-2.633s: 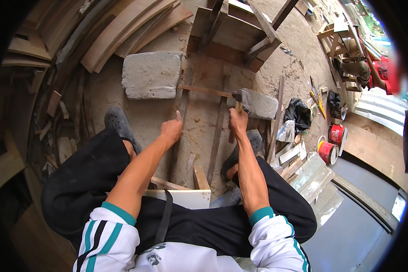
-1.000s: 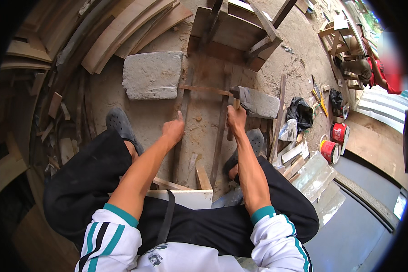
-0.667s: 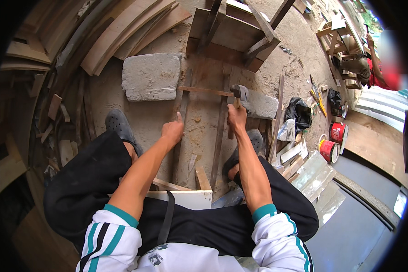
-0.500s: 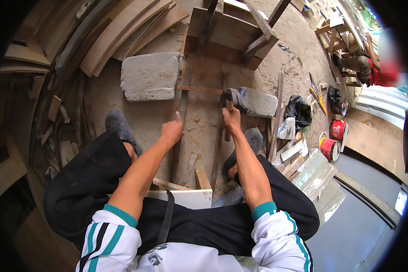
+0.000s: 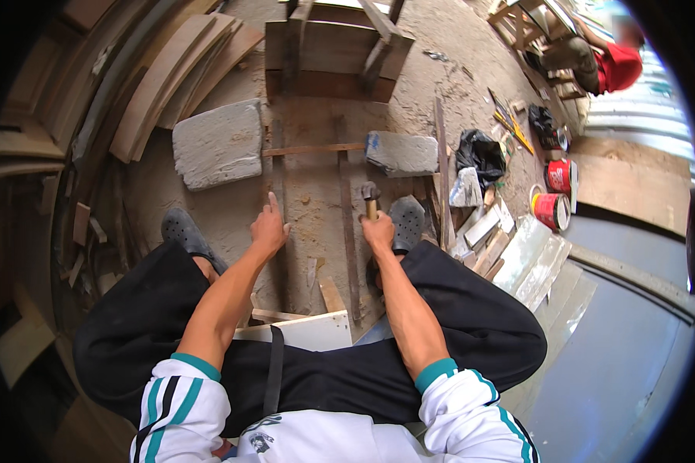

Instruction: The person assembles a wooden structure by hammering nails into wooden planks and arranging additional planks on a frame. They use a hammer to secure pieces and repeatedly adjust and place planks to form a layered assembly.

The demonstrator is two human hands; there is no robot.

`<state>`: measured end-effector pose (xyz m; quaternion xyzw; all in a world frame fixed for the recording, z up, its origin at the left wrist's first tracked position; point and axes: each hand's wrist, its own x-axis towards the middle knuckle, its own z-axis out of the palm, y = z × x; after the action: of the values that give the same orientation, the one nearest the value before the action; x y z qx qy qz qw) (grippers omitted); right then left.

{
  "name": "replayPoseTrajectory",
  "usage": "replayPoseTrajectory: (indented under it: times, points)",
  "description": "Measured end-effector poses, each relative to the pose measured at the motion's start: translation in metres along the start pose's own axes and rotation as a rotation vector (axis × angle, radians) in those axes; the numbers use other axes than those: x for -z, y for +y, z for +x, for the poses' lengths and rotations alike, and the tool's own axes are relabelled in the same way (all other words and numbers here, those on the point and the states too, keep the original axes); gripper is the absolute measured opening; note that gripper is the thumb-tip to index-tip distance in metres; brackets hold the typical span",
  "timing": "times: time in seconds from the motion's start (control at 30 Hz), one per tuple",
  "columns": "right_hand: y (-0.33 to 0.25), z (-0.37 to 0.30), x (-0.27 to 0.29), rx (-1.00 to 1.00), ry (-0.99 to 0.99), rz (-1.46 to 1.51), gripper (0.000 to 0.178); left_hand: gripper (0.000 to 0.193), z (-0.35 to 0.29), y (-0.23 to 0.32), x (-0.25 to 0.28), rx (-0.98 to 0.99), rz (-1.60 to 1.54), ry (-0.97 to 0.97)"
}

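Note:
My right hand [image 5: 378, 231] is closed round the wooden handle of a hammer [image 5: 371, 193], its metal head up beyond my fist. The hammer is just right of a long dark wooden strip [image 5: 347, 224]. My left hand [image 5: 269, 227] is at a second, parallel strip [image 5: 279, 166], forefinger stretched forward and thumb apart; its other fingers are partly hidden. A thin wooden crosspiece [image 5: 314, 149] lies across both strips, beyond my hands. Its ends reach towards a wide whitish block [image 5: 218, 144] on the left and a smaller one [image 5: 405, 154] on the right.
A wooden frame [image 5: 332, 58] stands ahead. Curved boards [image 5: 170, 81] are stacked at left. On the right are a black plastic bag [image 5: 480, 158], red paint cans [image 5: 552, 210], wood scraps and a yellow tool [image 5: 513, 127]. A white board [image 5: 309, 332] lies before my lap. Another person [image 5: 610, 65] sits far right.
My right hand has drawn the hammer back towards me, away from the crosspiece's right end. The view has shifted, so the blocks and frame appear further left. My left hand keeps its pointing pose.

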<state>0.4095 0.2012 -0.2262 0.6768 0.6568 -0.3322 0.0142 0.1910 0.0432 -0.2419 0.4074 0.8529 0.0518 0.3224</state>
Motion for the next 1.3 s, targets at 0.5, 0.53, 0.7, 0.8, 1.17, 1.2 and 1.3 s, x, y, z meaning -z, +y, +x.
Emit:
replayPoseTrajectory:
  times: [0.5,0.53,0.7,0.8,1.17,1.2,1.3]
  points:
    - [-0.004,0.040,0.063,0.442,0.073,-0.890,0.018,0.068,0.011,-0.003,-0.010,0.232,-0.167,0.073]
    - [0.001,0.040,0.060,0.469,0.076,-0.946,0.017,0.068,0.012,-0.002,-0.010,0.250,-0.219,0.050]
    - [0.004,0.018,0.046,0.789,0.243,-0.717,0.029,0.067,0.010,0.004,-0.014,0.310,-0.425,0.067]
    - [0.006,0.001,0.006,0.621,-0.100,-0.464,0.035,0.068,0.011,-0.006,-0.024,0.360,-0.619,0.094]
    - [-0.015,-0.030,-0.041,0.275,-0.229,-0.164,0.047,0.059,0.001,0.007,-0.001,0.230,-1.098,0.242]
    - [-0.023,-0.033,-0.037,0.284,-0.178,-0.135,0.044,0.057,0.000,0.011,0.007,0.227,-1.158,0.279]
    - [-0.047,-0.026,-0.022,0.401,0.009,0.012,0.042,0.052,0.001,0.028,0.044,0.188,-1.328,0.373]
